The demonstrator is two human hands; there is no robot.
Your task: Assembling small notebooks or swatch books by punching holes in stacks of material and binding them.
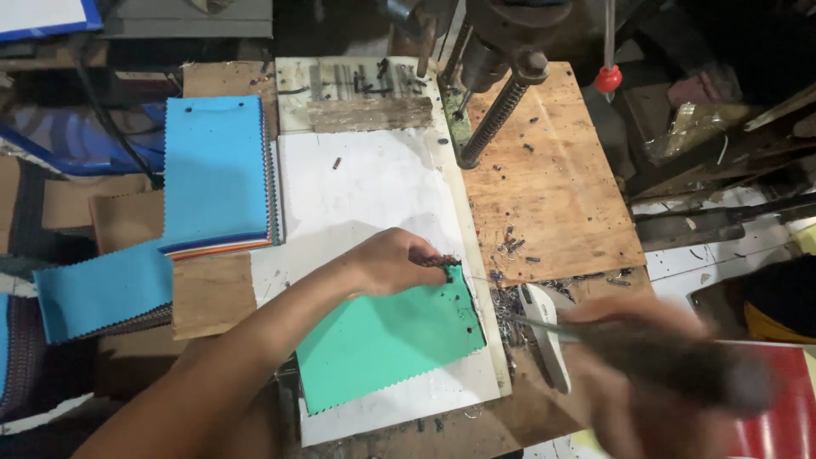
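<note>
Your left hand (393,262) pinches the green cloth's (387,340) top corner, steadying it.
At three o'clock, your blurred right hand (646,374) grips a dark tool (671,361).

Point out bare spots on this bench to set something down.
Free: the white sheet between the blue fabric stack and the drill column; the plywood board's middle. Crowded: metal scraps beside the green fabric, where both hands work.

Cluttered workshop: drill press (497,76), fabric swatches (212,170), metal scraps (510,306).
</note>
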